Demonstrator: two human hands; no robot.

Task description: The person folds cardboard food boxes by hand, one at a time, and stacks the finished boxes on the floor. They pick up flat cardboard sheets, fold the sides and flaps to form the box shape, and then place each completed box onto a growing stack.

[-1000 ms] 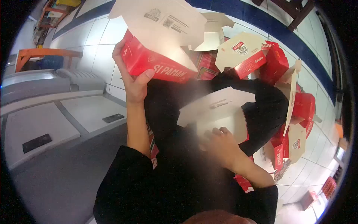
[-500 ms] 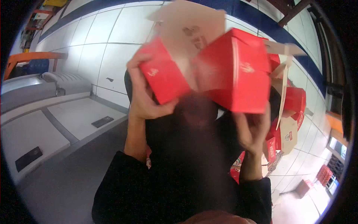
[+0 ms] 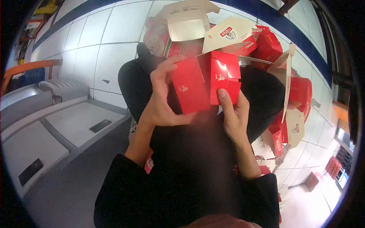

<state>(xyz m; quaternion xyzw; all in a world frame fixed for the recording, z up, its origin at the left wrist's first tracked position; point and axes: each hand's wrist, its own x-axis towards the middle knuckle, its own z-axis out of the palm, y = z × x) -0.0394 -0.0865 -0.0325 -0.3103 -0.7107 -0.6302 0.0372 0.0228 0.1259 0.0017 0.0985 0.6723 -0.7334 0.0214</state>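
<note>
In my left hand is a red carton, gripped with the fingers over its far edge and the thumb beneath. My right hand holds another red carton, thumb pressed on its printed front wall and fingers behind. The two cartons stand side by side over my lap, their near edges close together. Motion slightly blurs the left one. Just beyond the right carton, a cream flap with a printed logo stands up and overlaps it in this view.
An open cream-lined carton lies on the tiled floor ahead. Several red cartons are heaped beyond my right knee, and more lie to the right. A grey and white cabinet stands at the left.
The right carton has moved left and lower, now beside the left one. My left hand has shifted right with its carton. The cartons lying ahead have come into plainer view.
</note>
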